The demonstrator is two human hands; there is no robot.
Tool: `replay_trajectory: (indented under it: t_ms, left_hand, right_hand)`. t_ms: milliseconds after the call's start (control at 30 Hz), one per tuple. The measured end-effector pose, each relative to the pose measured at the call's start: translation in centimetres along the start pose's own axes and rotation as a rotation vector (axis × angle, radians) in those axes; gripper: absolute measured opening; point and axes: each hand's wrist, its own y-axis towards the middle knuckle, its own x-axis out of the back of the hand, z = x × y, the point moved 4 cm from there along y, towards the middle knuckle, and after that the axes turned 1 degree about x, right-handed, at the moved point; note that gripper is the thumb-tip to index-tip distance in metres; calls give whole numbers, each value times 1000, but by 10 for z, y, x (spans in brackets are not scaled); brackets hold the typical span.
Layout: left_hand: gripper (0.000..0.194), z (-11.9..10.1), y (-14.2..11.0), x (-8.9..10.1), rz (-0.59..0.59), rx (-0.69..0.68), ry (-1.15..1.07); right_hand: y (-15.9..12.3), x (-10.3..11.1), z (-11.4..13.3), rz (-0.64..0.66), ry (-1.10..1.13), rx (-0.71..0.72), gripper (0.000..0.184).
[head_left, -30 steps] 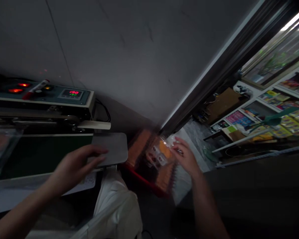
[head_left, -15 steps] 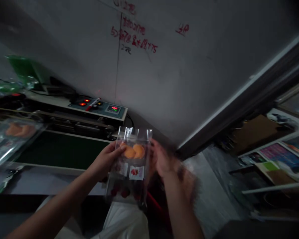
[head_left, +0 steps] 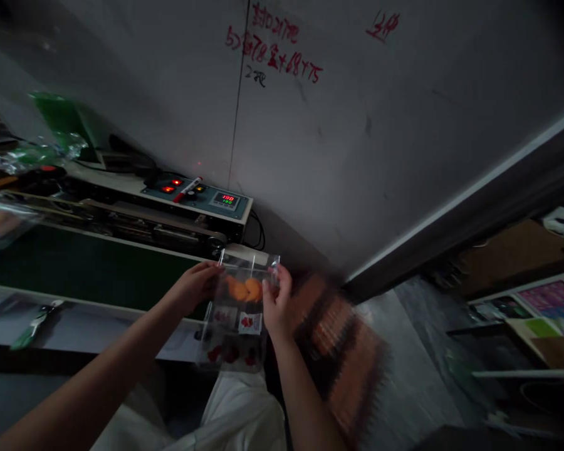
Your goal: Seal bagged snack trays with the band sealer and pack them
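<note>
A clear plastic packet (head_left: pixel 237 313) with orange pieces, small labels and red items inside hangs in front of me. My left hand (head_left: pixel 192 289) pinches its upper left corner. My right hand (head_left: pixel 276 304) grips its upper right edge. The packet's open top sits just before the end of the band sealing machine (head_left: pixel 169 210), whose green belt (head_left: pixel 75 266) runs off to the left. A red digital readout (head_left: pixel 227 199) glows on the machine's control panel.
Another filled clear packet (head_left: pixel 0 219) lies on the belt at far left. A stack of orange-filled packets (head_left: pixel 343 351) sits blurred at my lower right. Shelves with coloured boxes (head_left: pixel 540 300) stand at right. Red writing marks the grey wall (head_left: pixel 272 53). White cloth (head_left: pixel 235 419) lies below.
My right hand brought a packet from the stack at right to the front; my left hand left the machine's end plate and took the packet's other side. The view swung left.
</note>
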Motion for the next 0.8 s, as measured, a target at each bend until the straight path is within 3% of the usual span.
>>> replay_trajectory:
  t_ms: [100,300,433,633,800]
  left_hand:
    - [48,1,11,0,5,53,0]
    - [35,-5,27,4,-77,-10,93]
    - [30,-8,33,-3,-101,54,10]
    - [21,-14,42,-6,-195,11,-6]
    - [23,-18,47,7,-244,-40,27]
  right_hand:
    - [2,-1,-2,20,-118,74,36]
    - [3,-4,-18,4,-218,60,45]
    - [5,-9,-24,-50,-251,37,47]
    - [10,-28,-32,-130,-294,-9,46]
    - [11,-48,-39,-123,-278,-62,44]
